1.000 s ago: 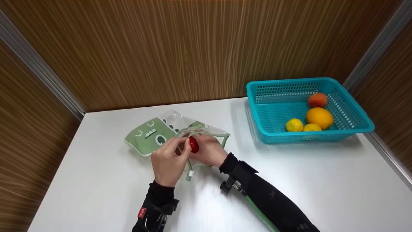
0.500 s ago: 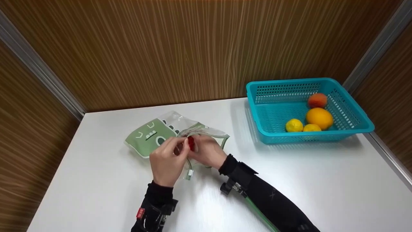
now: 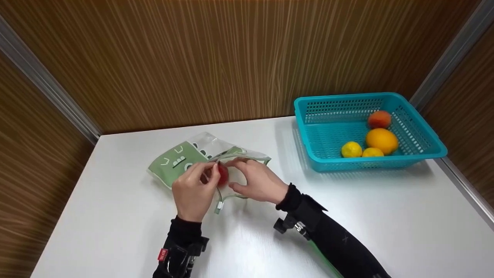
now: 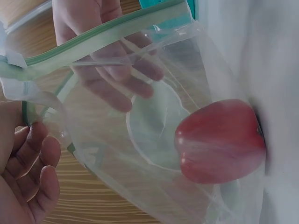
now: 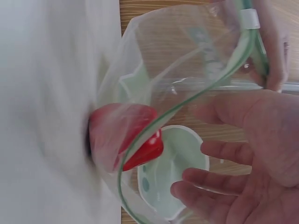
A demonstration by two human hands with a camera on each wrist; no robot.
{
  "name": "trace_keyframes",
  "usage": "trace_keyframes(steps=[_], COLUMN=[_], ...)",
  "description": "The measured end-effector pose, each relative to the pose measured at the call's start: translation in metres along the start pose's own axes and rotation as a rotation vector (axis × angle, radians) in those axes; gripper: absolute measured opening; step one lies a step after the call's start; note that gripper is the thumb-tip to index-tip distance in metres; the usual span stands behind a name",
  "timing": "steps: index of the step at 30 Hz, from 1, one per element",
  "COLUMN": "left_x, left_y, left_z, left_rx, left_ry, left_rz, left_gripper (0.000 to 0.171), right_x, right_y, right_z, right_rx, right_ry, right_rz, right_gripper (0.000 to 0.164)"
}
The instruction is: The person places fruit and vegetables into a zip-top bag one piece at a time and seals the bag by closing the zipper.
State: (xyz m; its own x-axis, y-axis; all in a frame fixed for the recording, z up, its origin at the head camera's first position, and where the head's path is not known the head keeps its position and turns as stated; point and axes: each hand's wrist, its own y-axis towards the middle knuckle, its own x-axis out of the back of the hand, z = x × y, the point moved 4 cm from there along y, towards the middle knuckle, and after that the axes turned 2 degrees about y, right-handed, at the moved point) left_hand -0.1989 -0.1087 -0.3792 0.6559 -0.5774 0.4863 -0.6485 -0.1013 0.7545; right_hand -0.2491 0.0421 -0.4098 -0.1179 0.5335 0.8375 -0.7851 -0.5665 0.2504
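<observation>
A clear zip bag [image 3: 173, 162] with a green dinosaur-like face lies on the white table. My left hand [image 3: 195, 189] pinches the edge of its mouth beside the white slider [image 5: 250, 18]. A glossy red apple [image 4: 222, 142] sits inside the bag, partly seen through the clear film, and rests low against the table side. My right hand [image 3: 260, 179] is at the bag's mouth with its fingers spread and apart from the apple. Through the film, the left wrist view shows the right fingers [image 4: 107, 88].
A turquoise basket [image 3: 308, 144] stands at the back right, holding a peach [image 3: 379, 119], an orange [image 3: 382, 141] and two lemons [image 3: 351, 149]. Wood-grained panels [image 3: 193, 65] close off the back and sides of the table.
My right hand has let go of the apple and drawn back to the right, its fingers spreading. The apple now lies in the bag. My left hand has shifted slightly left with the bag's edge.
</observation>
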Motion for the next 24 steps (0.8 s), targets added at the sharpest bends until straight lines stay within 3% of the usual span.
trace_keyframes(steps=[13, 24], left_x=[0.002, 0.002], left_y=[0.002, 0.002], left_z=[0.004, 0.004], left_rx=[0.036, 0.034], left_ry=[-0.011, -0.002], left_rz=[0.001, 0.011], left_gripper=[0.006, 0.006], right_x=[0.045, 0.078], right_y=[-0.025, -0.043], right_z=[0.014, -0.010], right_rx=[0.041, -0.030], right_ry=[0.022, 0.128], right_rz=[0.053, -0.069], right_gripper=[0.033, 0.031])
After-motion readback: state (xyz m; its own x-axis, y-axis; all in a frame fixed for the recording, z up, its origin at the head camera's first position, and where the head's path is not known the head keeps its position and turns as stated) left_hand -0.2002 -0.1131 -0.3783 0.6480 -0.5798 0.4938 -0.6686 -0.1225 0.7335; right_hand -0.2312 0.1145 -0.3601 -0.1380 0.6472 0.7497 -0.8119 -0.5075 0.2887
